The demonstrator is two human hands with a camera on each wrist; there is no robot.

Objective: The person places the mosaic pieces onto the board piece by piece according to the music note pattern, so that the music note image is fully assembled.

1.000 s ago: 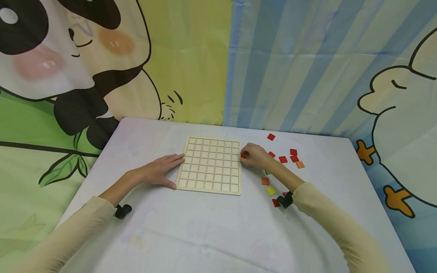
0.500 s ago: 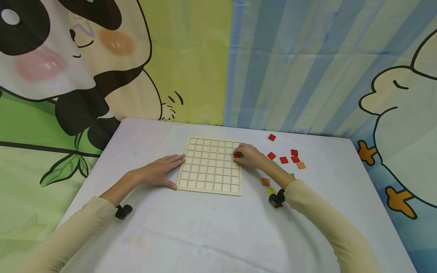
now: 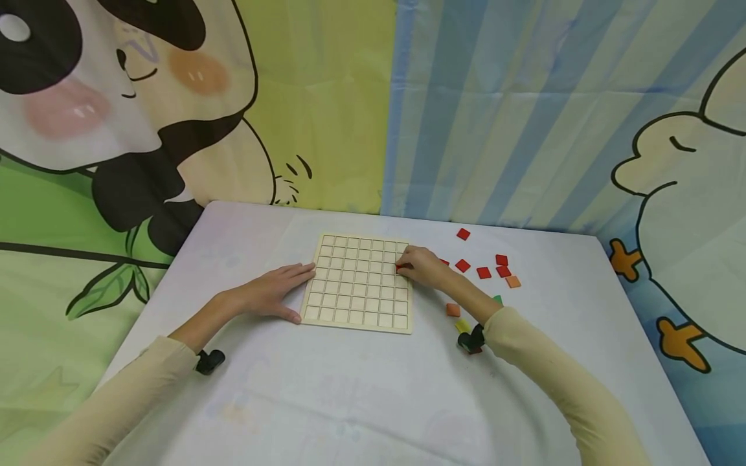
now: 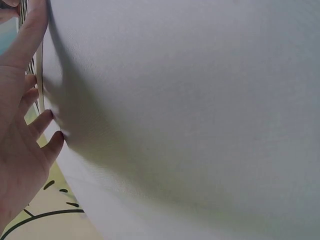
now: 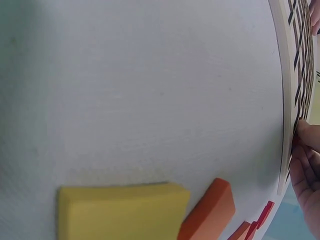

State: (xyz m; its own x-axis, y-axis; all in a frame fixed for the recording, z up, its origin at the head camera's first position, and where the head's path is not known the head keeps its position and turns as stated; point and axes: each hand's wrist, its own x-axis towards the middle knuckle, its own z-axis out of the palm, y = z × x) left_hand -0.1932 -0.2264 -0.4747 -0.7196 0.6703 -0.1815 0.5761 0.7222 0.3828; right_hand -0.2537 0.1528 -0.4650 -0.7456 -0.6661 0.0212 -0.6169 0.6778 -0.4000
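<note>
A pale wooden board (image 3: pixel 344 283) with a grid of square recesses lies on the white table. My left hand (image 3: pixel 269 291) is at its left edge, fingers extended and touching the side, thumb near the front corner. Over the right-hand columns, my right hand (image 3: pixel 424 266) pinches a small red square tile (image 3: pixel 399 267), mostly covered by the fingers. The right wrist view shows the fingertips of this hand (image 5: pixel 306 162) right at the board's grid. In the left wrist view the left hand (image 4: pixel 22 145) has its fingers spread along the board's edge.
Right of the board lie several loose tiles: red ones (image 3: pixel 484 273), an orange tile (image 3: pixel 452 310), a lighter orange tile (image 3: pixel 513 281), a yellow tile (image 5: pixel 122 212) and a green tile (image 3: pixel 498 299) partly behind the right forearm. A printed cloth backdrop (image 3: pixel 332 103) rises behind the table.
My right hand has moved left with the red tile, from the board's right edge to over its right-hand columns. The left hand stays in place.
</note>
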